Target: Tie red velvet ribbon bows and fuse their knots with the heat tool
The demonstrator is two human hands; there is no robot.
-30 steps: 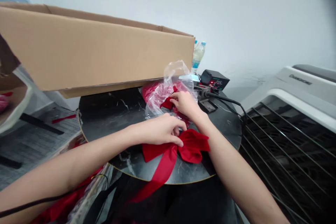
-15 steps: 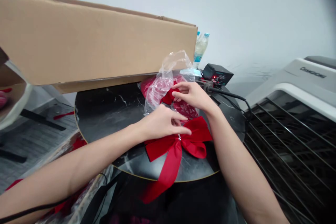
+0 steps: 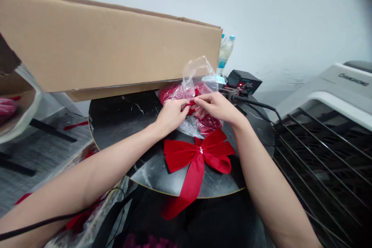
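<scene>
A large tan cardboard box (image 3: 101,42) fills the upper left of your view, its lower edge reaching over the far edge of the round black marble tabletop (image 3: 124,131). To the right of the tabletop stands a white-and-grey Changhong appliance with a dark metal grille (image 3: 325,155). Near the far right edge of the tabletop sits a small black control unit with a red light (image 3: 243,81), a black cable (image 3: 255,104) running from that area, and a clear plastic water bottle (image 3: 226,52) shows just behind the corner of the box. A red velvet bow (image 3: 199,155) lies flat towards the near edge of the tabletop, its long tail hanging over that edge and a small silver clip (image 3: 201,150) at its knot. Just beyond the bow, a crumpled clear plastic bag (image 3: 195,77) holds bunched red fabric (image 3: 174,93). Your left hand (image 3: 171,116) and right hand (image 3: 216,106) are both closed in a pinch on the bag, their fingertips (image 3: 200,100) meeting at its middle, right above the bow but not touching it.
</scene>
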